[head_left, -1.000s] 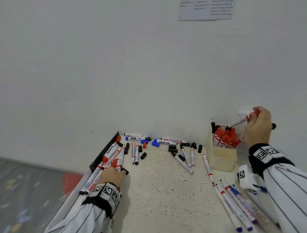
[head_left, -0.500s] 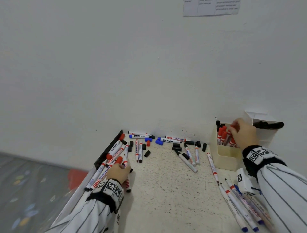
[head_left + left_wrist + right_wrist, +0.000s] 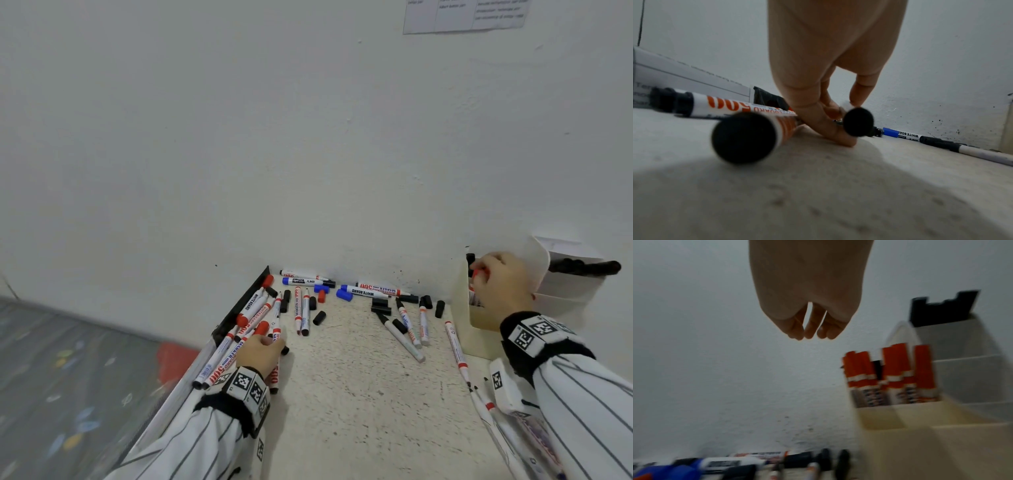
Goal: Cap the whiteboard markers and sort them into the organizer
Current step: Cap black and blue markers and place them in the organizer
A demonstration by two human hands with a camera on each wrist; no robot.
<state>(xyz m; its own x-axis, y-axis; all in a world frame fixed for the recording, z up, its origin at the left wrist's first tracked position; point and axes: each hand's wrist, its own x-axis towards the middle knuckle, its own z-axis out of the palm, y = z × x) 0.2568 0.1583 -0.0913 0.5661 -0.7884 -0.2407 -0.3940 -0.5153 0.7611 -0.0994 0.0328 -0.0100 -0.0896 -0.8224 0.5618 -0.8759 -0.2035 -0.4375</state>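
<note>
Loose whiteboard markers (image 3: 255,310) and caps lie along the back and left of the white table (image 3: 342,394). My left hand (image 3: 272,342) rests on the table at the left pile and pinches a slim white marker with a black end (image 3: 858,124) between thumb and fingers. A thick marker (image 3: 745,138) lies just beside it. My right hand (image 3: 481,274) hovers over the cream organizer (image 3: 462,308), whose back compartment holds several red-capped markers (image 3: 890,369). In the right wrist view that hand (image 3: 813,335) has its fingers hanging straight down, holding nothing.
Black, blue and red caps (image 3: 320,296) lie scattered near the wall. A white box (image 3: 565,291) behind the organizer holds black markers (image 3: 585,268). More slim markers (image 3: 479,401) lie under my right forearm. The table's left edge (image 3: 236,308) drops to the floor.
My right hand brought a red-capped marker down into the organizer and let it go. My left hand shifted slightly right over the left pile and pinched a slim marker.
</note>
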